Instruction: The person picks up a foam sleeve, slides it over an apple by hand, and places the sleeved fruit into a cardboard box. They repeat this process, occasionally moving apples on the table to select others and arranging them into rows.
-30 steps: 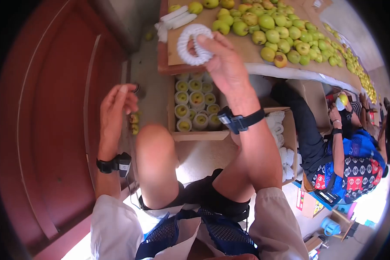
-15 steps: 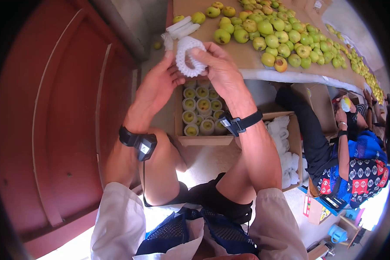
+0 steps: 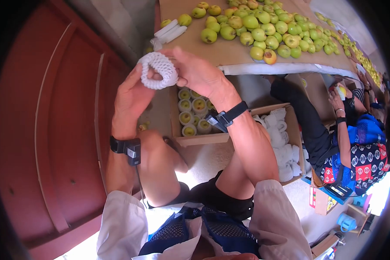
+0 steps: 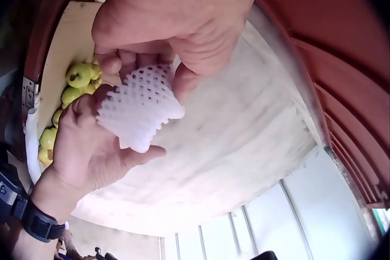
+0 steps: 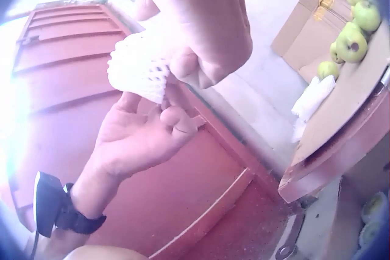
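A white foam net sleeve [image 3: 160,71] is held up between both hands, its round opening facing the head camera. The left hand [image 3: 132,97] grips its left side, and the right hand [image 3: 199,73] pinches its right side. Seen in the left wrist view, the sleeve [image 4: 140,104] lies between the left thumb and fingers above and the right hand [image 4: 88,144] below. The right wrist view has the sleeve [image 5: 137,68] between the right hand [image 5: 201,22] and the left hand [image 5: 140,141]. No fruit shows inside it.
Green apples [image 3: 258,34] cover the cardboard-topped table [image 3: 186,43], with white foam pieces [image 3: 171,32] at its left. Below stand a box [image 3: 203,139] of sleeved apples and a box [image 3: 297,143] of foam sleeves. A red door [image 3: 69,130] is left; another person [image 3: 355,151] sits right.
The left hand has come up from the lower left and taken hold of the sleeve. Both hands, with the sleeve, have since shifted left and slightly down in the head view.
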### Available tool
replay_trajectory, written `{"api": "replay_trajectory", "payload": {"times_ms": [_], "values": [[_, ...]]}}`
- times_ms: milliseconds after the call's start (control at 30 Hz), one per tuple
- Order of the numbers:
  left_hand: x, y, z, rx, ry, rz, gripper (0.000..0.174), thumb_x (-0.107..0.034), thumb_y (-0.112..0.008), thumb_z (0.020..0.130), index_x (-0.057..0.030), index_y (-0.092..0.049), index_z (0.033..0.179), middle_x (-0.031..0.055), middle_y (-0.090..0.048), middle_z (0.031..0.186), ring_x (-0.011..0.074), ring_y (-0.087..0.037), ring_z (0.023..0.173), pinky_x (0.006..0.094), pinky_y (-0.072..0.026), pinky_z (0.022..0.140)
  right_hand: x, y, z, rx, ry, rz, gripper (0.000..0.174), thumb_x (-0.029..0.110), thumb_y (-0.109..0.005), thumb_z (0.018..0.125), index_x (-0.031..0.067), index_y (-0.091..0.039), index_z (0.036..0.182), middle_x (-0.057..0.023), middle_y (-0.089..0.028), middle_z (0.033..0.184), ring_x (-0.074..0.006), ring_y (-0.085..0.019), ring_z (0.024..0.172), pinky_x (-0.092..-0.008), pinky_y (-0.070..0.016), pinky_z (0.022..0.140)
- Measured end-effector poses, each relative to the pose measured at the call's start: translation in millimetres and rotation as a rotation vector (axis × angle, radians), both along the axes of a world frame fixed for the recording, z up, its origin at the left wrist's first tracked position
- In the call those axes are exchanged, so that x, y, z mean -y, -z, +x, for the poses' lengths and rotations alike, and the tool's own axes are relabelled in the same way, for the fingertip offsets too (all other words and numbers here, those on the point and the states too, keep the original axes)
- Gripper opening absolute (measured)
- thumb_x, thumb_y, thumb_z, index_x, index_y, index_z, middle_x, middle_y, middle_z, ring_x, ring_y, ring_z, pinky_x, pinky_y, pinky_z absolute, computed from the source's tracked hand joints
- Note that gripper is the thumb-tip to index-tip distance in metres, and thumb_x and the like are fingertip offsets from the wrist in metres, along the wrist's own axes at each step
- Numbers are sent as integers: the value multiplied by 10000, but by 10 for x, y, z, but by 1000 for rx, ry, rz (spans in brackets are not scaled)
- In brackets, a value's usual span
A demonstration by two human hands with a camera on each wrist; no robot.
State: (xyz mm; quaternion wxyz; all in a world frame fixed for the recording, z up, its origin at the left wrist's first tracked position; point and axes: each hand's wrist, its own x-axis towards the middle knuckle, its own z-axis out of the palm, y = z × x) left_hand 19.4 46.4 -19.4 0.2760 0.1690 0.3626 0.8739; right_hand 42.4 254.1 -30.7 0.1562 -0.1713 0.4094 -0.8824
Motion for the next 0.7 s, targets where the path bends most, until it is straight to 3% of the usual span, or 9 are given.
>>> {"api": "replay_trajectory", "payload": {"times_ms": [67, 233, 367, 533, 633, 700], "values": [[18, -6, -8, 4, 38, 42, 258, -268, -565, 1017, -25, -552, 1104, 26, -545, 906, 165, -513, 909, 337, -419, 918, -34, -20, -1, 83, -39, -80, 542, 474, -578, 985, 28, -593, 1291, -37, -664, 1129, -81, -578, 879, -213, -340, 529], [75, 7, 21, 47, 159, 84, 239, -269, -561, 1017, -36, -546, 1068, 22, -532, 878, 156, -510, 889, 329, -423, 920, 33, 44, -41, 52, -59, -157, 488, 373, -584, 994, 21, -560, 1331, -96, -646, 1153, -154, -594, 963, -275, -466, 727], [65, 82, 53, 50, 166, 118, 292, -278, -535, 1022, -6, -603, 1102, 69, -619, 953, 226, -580, 1082, 389, -421, 1023, 81, 55, -26, 48, -23, -231, 452, 282, -630, 969, 18, -552, 1327, -125, -642, 1142, -186, -604, 971, -349, -477, 898], [4, -61, 156, -22, 219, 95, 322, -310, -506, 1027, -18, -588, 1135, 48, -623, 930, 229, -578, 1119, 410, -427, 1033, 12, 6, 26, 73, 2, -210, 443, 247, -630, 968, -3, -550, 1325, -118, -656, 1108, -187, -625, 893, -338, -511, 817], [32, -41, 214, 55, 140, 65, 272, -282, -515, 1034, -39, -584, 1137, 30, -574, 894, 176, -528, 870, 376, -437, 959, 21, -6, 58, 72, -53, -97, 475, 236, -624, 972, -18, -525, 1362, -120, -663, 1095, -182, -632, 855, -331, -526, 790], [66, -11, 183, 38, 161, 77, 282, -283, -515, 1033, -34, -590, 1140, 36, -572, 879, 181, -520, 846, 362, -443, 918, 15, -11, 72, 86, -105, -40, 514, 227, -622, 973, -26, -497, 1402, -126, -664, 1106, -176, -636, 858, -327, -530, 803]]}}
